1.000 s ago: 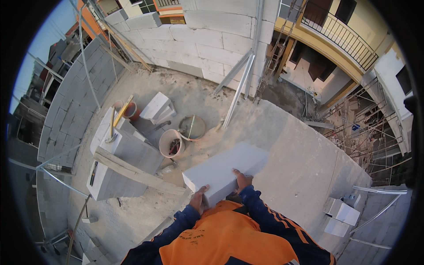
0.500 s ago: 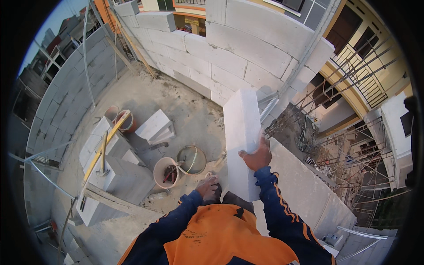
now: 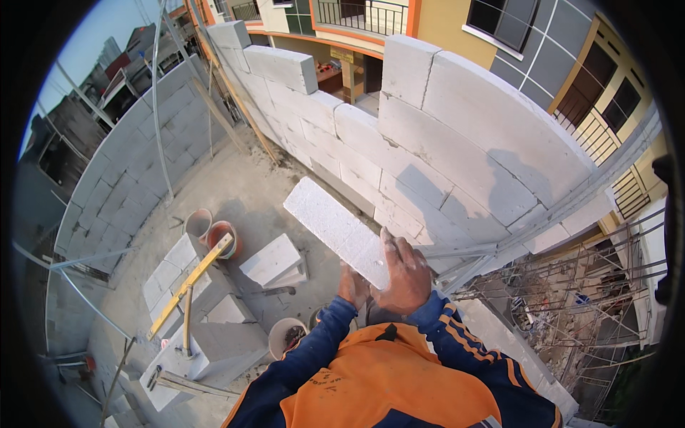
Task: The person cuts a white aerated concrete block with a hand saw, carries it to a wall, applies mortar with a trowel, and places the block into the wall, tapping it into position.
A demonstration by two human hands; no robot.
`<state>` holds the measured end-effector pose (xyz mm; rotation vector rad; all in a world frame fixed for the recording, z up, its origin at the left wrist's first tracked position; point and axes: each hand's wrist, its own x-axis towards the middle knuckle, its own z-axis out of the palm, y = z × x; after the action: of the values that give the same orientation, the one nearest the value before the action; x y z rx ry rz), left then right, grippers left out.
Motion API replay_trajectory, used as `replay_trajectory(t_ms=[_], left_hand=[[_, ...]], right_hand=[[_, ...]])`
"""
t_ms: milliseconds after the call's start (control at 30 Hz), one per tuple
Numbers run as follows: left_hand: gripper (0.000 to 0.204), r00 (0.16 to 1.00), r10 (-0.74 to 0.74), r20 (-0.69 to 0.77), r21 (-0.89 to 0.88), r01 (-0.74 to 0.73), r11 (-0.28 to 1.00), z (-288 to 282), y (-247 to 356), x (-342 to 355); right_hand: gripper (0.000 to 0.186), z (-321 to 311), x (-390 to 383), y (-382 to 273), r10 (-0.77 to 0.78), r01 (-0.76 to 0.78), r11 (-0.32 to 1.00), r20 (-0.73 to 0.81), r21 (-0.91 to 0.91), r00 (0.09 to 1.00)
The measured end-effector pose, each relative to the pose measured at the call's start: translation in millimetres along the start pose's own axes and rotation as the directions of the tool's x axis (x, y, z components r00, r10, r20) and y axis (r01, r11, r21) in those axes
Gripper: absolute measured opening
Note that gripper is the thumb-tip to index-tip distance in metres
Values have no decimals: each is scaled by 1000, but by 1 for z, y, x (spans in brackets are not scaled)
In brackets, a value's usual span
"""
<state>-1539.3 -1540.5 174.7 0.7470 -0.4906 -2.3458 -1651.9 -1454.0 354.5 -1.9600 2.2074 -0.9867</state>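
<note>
A long white lightweight block (image 3: pixel 332 228) is held tilted in front of me, its narrow face upward and its far end pointing toward the left part of the wall. My right hand (image 3: pixel 403 278) grips its near right end, thumb and fingers wrapped round it. My left hand (image 3: pixel 352 285) is at the underside of that near end, its fingers partly hidden by the block. The block wall (image 3: pixel 449 128) stands ahead, with an uneven stepped top and shadows on its face.
Stacked blocks (image 3: pixel 221 349), a yellow level (image 3: pixel 182 299), a hammer (image 3: pixel 187 321), buckets (image 3: pixel 289 335) and loose blocks (image 3: pixel 275 264) lie below left. Another block wall (image 3: pixel 114 178) curves along the left, with metal braces. At right, the floor edge drops toward scaffolding (image 3: pixel 556 314).
The block has swung up and turned toward the wall. My left hand, off the block half a second ago, is back at its near end. My view has shifted toward the wall.
</note>
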Motion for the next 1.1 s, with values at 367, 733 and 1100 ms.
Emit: replay_trajectory(t_ms=[367, 733, 1100], left_hand=[[53, 835, 522, 176, 558, -521, 646, 9, 158, 235], [56, 933, 317, 168, 301, -355, 885, 4, 274, 392], [59, 960, -136, 243, 114, 111, 987, -7, 350, 523]], right_hand=[[85, 43, 258, 56, -244, 243, 966, 4, 88, 970], [76, 124, 417, 84, -208, 208, 978, 18, -17, 978], [78, 200, 569, 114, 50, -51, 984, -12, -171, 999]])
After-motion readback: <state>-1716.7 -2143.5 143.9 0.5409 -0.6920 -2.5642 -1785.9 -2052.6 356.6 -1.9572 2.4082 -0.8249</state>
